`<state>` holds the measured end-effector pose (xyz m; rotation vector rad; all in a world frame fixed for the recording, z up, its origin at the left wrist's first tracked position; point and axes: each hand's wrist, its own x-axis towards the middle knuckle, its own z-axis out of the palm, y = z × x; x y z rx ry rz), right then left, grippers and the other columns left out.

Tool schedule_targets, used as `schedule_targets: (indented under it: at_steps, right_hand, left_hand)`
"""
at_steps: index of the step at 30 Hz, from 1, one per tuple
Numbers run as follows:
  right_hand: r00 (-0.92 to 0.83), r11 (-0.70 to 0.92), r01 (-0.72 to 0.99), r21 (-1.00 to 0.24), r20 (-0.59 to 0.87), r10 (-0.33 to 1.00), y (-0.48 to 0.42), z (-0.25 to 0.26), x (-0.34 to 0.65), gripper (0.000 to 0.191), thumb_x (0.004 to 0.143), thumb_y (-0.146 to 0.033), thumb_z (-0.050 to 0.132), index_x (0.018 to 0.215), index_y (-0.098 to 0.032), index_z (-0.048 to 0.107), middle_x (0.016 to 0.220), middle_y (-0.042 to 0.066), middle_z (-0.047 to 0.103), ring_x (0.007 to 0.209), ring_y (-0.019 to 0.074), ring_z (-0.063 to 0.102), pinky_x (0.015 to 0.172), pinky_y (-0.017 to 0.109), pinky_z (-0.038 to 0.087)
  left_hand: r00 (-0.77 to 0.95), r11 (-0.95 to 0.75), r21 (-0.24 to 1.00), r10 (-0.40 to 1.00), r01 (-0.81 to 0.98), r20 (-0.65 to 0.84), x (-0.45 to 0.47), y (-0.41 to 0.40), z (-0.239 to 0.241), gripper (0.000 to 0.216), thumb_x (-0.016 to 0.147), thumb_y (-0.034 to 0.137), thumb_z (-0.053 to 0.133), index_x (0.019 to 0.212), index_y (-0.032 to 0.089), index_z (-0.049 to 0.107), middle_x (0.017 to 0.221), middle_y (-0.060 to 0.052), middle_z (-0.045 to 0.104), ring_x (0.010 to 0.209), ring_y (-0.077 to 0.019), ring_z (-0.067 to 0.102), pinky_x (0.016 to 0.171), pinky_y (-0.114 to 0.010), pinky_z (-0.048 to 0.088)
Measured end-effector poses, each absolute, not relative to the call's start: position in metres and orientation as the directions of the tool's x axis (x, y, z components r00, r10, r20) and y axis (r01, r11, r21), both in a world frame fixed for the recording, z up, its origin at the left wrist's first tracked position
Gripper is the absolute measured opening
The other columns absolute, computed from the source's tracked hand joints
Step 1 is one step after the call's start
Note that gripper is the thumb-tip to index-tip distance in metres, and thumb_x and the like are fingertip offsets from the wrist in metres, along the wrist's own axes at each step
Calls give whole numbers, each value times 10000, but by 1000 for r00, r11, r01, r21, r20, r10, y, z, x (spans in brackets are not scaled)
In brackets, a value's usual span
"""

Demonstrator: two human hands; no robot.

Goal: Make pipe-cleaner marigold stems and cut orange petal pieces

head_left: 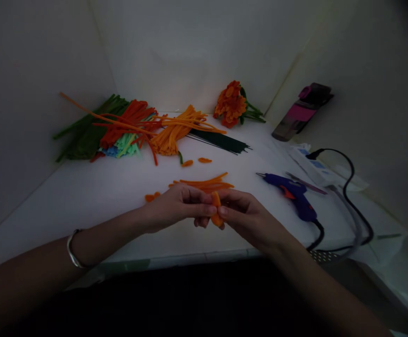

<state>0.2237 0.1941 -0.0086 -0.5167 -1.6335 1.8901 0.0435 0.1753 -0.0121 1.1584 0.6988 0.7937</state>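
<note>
Between my two hands, above the table's front part, is a folded orange pipe cleaner piece [216, 209], upright and petal-like. My left hand [190, 206] pinches it from the left with thumb and fingers. My right hand [249, 217] grips it from the other side, thumb against it. Just behind the hands lies a small row of loose orange pipe cleaners [207, 181]. Shaped orange petals [151, 197] lie beyond my left wrist, partly covered by it. Two more orange petals [205, 160] rest farther back, near a short green stem piece [180, 158].
Bundles of green [86, 140], red [130, 119] and orange pipe cleaners [176, 133] lie back left, with dark green stem wires [220, 140] beside them. An orange flower bunch [230, 105] is at the back. A blue glue gun [293, 192], tweezers, a power strip [316, 166] and bottle [300, 114] are right.
</note>
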Motion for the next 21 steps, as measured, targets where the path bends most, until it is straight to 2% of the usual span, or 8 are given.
schedule_targets:
  at_steps: [3, 7, 11, 15, 21]
  right_hand:
    - [-711, -52, -188, -981, 100, 696, 196, -10, 222, 74, 817, -215, 586, 888, -195, 592, 765, 9, 596, 699, 116, 562, 544, 214, 427]
    - [-587, 117, -160, -980, 190, 787, 198, -12, 223, 126, 799, -193, 612, 916, -219, 571, 772, -16, 572, 660, 92, 539, 575, 214, 453]
    - [-528, 313, -27, -949, 279, 802, 198, -7, 227, 162, 762, -202, 652, 904, -215, 576, 886, 12, 596, 769, 128, 576, 667, 261, 506]
    - [-518, 536, 70, -841, 429, 740, 198, -4, 233, 170, 730, -183, 689, 877, -215, 608, 841, 11, 636, 774, 146, 601, 691, 284, 504]
    - [-516, 619, 97, -779, 492, 701, 202, -6, 238, 110, 720, -167, 698, 808, -221, 659, 783, 2, 670, 704, 138, 620, 640, 277, 492]
  left_hand:
    - [495, 194, 950, 868, -245, -50, 46, 176, -15, 158, 775, 261, 645, 707, 121, 616, 653, -5, 612, 590, -78, 545, 590, -211, 425]
    - [482, 187, 934, 876, -306, -17, 48, 176, -15, 194, 846, 301, 563, 821, 117, 619, 756, -50, 661, 713, -118, 610, 678, -245, 461]
    - [475, 207, 922, 880, -327, -29, 47, 175, -13, 154, 839, 257, 579, 777, 118, 602, 693, -38, 670, 616, -87, 594, 614, -212, 456]
    - [500, 213, 935, 865, -283, -46, 43, 175, -12, 138, 824, 243, 596, 759, 121, 592, 650, -31, 667, 539, -71, 556, 557, -197, 426]
    - [535, 136, 972, 845, -189, -14, 40, 174, -7, 135, 815, 232, 587, 727, 130, 572, 580, -8, 631, 477, -60, 503, 507, -191, 400]
